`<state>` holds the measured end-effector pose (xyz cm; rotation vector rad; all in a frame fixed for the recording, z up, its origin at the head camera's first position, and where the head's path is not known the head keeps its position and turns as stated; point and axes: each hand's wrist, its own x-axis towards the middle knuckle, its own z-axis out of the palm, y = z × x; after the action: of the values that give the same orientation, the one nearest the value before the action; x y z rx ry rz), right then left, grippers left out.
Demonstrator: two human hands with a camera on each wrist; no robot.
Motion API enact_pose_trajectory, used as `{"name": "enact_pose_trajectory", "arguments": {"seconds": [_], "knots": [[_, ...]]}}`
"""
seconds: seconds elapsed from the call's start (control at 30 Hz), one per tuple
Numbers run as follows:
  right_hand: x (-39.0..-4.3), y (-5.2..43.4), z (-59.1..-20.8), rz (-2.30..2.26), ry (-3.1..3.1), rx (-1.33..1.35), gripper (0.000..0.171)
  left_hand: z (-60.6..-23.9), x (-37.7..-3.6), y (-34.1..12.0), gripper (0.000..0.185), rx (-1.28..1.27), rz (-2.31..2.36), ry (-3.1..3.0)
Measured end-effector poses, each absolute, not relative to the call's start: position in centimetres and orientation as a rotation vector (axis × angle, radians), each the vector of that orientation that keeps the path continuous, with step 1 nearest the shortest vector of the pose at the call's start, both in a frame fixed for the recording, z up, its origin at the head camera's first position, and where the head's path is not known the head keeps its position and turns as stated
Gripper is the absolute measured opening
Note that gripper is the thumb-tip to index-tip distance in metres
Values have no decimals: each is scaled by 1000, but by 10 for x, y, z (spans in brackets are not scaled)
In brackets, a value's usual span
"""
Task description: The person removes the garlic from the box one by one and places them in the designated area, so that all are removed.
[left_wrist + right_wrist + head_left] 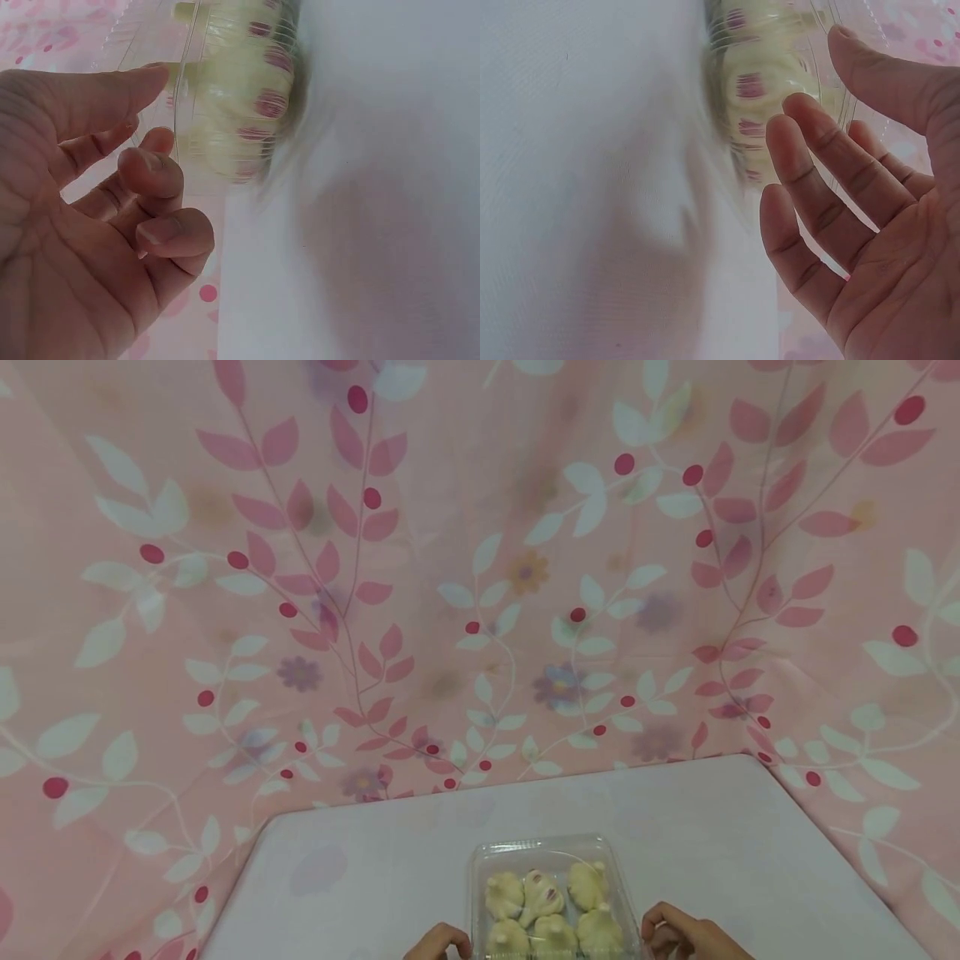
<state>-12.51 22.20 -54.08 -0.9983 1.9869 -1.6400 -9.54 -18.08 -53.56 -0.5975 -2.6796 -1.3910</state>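
A clear plastic container [540, 841] lies on the white table, with several pale, garlic-shaped bulbs [587, 885] inside. Purple patches show on the bulbs through its ribbed wall in both wrist views. At its left side is my left hand [441, 941], its thumb tip [154, 81] at the plastic rim and the other fingers loosely bent. Beside the opposite wall, my right hand [690, 933] has its fingers spread and slightly bent, with the thumb [866, 67] near the rim. Whether the fingertips touch the plastic on this side is hard to tell. The container's near edge is cut off in the head view.
The white table [375, 868] extends to both sides of the container and behind it. A pink curtain [420, 710] with leaves and flowers hangs around the table's back and sides.
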Motion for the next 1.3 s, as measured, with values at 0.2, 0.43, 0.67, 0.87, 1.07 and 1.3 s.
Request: {"name": "enact_pose_trajectory", "arguments": {"seconds": [0.2,0.43,0.67,0.87,1.07,1.3], "knots": [[-125,223,-541,-1627,1998,-943,14,-541,-97,-182,17,-718,-1375,-2554],[-123,221,-542,-1648,1991,-889,12,-551,-108,-187,19,-919,-1485,-2394],[-123,222,-545,-1667,1946,-921,11,-556,-110,-191,23,-954,-1416,-2405],[-123,222,-544,-1688,1907,-880,12,-556,-110,-193,8,-983,-1318,-2449],[-123,222,-542,-1700,1879,-826,12,-555,-110,-189,14,-1052,-1290,-2331],[-123,222,-545,-1755,1791,-755,12,-554,-113,-189,28,-1124,-1307,-2223]]}}
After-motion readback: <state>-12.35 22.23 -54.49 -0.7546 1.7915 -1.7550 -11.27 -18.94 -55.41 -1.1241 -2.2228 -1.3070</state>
